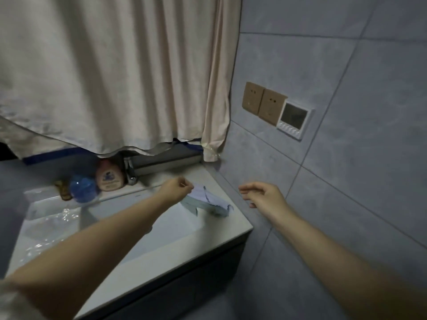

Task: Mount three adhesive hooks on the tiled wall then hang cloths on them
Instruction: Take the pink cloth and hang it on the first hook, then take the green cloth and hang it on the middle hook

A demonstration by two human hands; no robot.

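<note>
Pinching one end of the cloths (pixel 209 200) at the counter's (pixel 235 218) back right corner with left hand (pixel 176 187), keeping right hand (pixel 261 195) loosely spread and empty, still lacking any hook on the tiled wall (pixel 346 158), leaving mounting and hanging pending.

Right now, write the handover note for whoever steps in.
Left hand: fingers curled, pinching a corner of the cloths lying on the counter at the sink's right.
Right hand: open, empty, beside the tiled wall.
Done: no hooks show on the wall; none in view anywhere.
Left: mount all three hooks, then hang the cloths.
</note>
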